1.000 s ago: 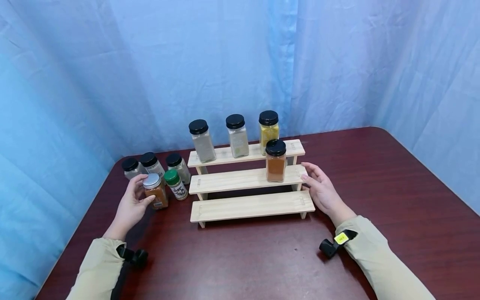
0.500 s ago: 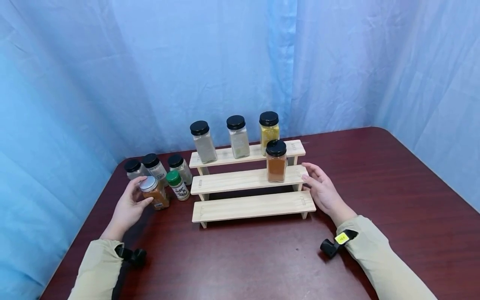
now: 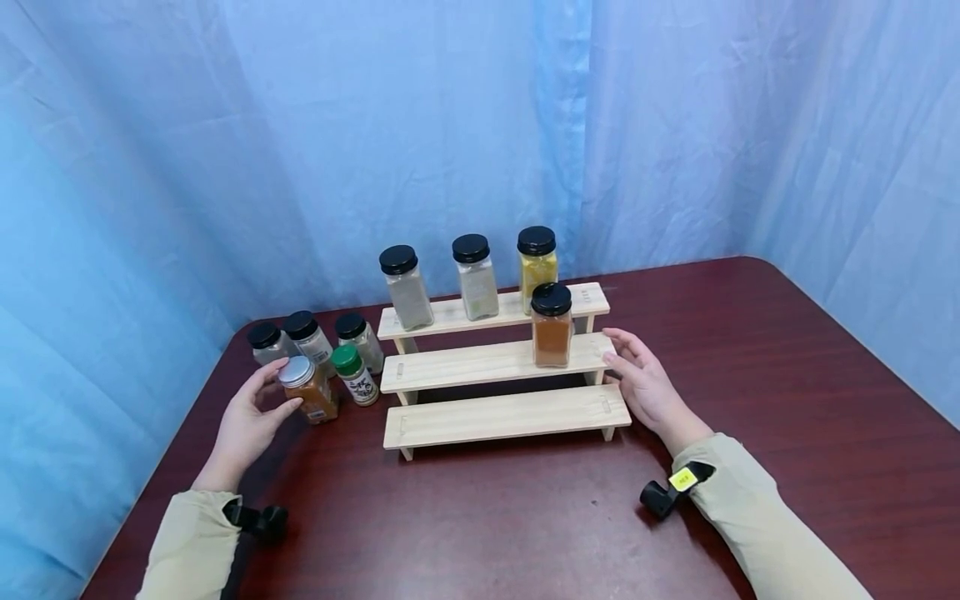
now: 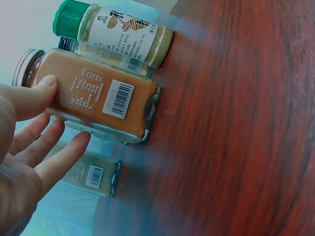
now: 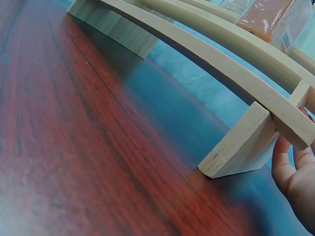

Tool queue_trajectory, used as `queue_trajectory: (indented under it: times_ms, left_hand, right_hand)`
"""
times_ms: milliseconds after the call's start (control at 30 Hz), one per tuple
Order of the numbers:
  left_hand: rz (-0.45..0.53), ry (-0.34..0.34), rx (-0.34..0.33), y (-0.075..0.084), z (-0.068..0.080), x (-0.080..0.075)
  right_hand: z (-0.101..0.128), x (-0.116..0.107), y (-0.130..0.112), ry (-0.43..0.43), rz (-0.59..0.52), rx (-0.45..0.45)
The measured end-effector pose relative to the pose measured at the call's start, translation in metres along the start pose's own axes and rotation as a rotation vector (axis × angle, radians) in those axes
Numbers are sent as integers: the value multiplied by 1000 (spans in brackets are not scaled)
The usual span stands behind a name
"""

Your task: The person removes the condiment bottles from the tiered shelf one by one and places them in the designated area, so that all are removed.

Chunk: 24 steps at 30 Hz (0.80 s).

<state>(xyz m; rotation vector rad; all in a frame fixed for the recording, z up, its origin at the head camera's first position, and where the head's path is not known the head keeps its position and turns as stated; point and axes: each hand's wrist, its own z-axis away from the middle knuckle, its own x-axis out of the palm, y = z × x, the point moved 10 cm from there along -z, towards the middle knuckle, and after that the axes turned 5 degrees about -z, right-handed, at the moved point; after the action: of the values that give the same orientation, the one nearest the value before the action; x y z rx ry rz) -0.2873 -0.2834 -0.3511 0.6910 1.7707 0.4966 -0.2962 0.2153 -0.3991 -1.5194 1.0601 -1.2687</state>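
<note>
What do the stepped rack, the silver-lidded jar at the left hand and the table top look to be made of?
Stepped rack: pale unfinished wood, probably pine; grain lines and raw cut ends show.
Silver-lidded jar: clear glass or hard plastic, cannot tell which; orange powder shows through, the lid looks like metal.
Table top: dark red-brown wood-grain surface, glossy; could be veneer or laminate.

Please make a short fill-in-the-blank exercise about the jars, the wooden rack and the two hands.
1. The left hand touches a jar with a ____ lid.
2. The top step of the wooden rack carries ____ jars.
3. The bottle beside the orange jar has a ____ cap.

Missing words: silver; three; green
</note>
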Motion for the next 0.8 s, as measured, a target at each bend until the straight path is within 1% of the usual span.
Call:
queue_trajectory:
  times_ms: [133, 400, 633, 800]
  left_hand:
    - [-32, 8, -14, 0, -1, 2]
    - [-11, 25, -48, -2, -8, 3]
    - [-35, 59, -40, -2, -13, 4]
    - [-29, 60, -59, -4, -14, 5]
  right_hand:
    - [1, 0, 0, 1, 9, -3]
    - [1, 1, -1, -2, 2, 4]
    - [-1, 1, -4, -7, -6, -11]
    - [0, 1, -2, -4, -3, 1]
